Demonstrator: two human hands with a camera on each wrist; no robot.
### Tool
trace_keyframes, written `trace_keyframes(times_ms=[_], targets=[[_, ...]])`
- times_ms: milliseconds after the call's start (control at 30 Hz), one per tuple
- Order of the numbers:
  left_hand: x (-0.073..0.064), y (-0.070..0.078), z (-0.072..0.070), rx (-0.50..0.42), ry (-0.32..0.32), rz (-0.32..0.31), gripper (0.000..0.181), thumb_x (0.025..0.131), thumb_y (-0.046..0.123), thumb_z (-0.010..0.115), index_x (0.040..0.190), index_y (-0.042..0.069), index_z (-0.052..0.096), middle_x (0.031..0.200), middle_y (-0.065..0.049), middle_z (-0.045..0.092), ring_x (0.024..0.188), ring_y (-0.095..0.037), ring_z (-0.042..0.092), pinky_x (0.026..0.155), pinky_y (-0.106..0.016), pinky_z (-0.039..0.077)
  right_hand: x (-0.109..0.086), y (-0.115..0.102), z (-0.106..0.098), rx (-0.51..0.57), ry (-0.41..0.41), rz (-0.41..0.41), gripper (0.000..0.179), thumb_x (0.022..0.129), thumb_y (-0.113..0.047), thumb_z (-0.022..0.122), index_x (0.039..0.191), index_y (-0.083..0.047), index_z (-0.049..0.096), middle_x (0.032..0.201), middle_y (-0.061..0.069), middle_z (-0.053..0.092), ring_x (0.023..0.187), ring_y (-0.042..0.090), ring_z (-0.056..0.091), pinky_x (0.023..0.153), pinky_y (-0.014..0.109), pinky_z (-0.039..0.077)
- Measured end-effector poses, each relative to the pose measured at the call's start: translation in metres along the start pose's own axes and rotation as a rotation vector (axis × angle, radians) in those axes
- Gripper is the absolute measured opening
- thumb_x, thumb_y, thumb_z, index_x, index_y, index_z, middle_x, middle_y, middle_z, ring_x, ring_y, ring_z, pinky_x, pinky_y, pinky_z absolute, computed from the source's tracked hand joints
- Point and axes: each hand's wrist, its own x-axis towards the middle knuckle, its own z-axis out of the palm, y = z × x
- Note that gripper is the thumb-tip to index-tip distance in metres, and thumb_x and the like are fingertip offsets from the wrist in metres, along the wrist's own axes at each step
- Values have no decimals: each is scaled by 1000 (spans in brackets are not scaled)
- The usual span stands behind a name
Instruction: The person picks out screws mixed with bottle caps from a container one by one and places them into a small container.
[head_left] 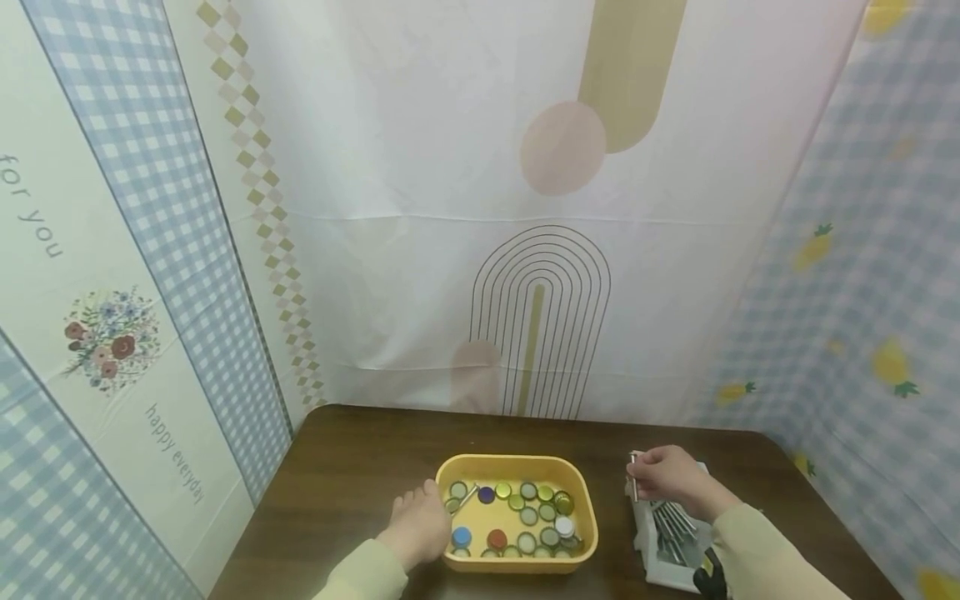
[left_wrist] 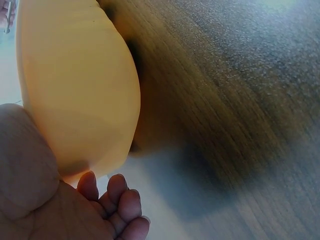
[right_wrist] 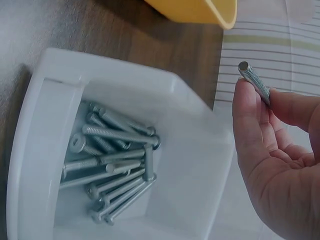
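My right hand [head_left: 671, 477] pinches a metal bolt [right_wrist: 254, 81] between thumb and fingers, its threaded end sticking out. It is above a white bin [right_wrist: 165, 210] that holds several loose bolts [right_wrist: 120, 135]. To the left, my left hand [head_left: 422, 523] grips the left end of a yellow plastic bin [head_left: 517, 565]. In the left wrist view, the thumb lies along the yellow wall and the fingers curl at its end. Inside the yellow bin are several bottle caps [head_left: 528, 543], mostly greenish, plus a blue cap [head_left: 462, 536], a red one [head_left: 497, 539] and a bolt [head_left: 467, 497].
Both bins stand on a dark wooden table [head_left: 360, 450], with a gap between them. A black object [head_left: 708, 575] shows by the right sleeve. Patterned cloth [head_left: 390, 292] hangs behind the table and along both sides.
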Motion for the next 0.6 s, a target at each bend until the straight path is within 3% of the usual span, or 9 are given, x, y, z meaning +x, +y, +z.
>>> trace_keyframes(times_ms=[267, 600], targets=[[1, 2, 0, 7, 8, 1, 27, 92, 14, 43, 112, -6, 45, 91, -17, 52, 91, -36, 51, 87, -54, 34, -5, 10, -18, -36, 20, 40, 29, 93, -10, 59, 109, 14, 58, 94, 14, 63, 79, 20, 63, 71, 36, 55], [0, 1, 1, -6, 12, 11, 27, 92, 14, 45, 110, -6, 46, 90, -18, 52, 92, -37, 51, 88, -55, 34, -15, 35, -27, -15, 77, 74, 17, 90, -7, 60, 94, 10, 60, 78, 11, 60, 65, 17, 60, 63, 32, 53]])
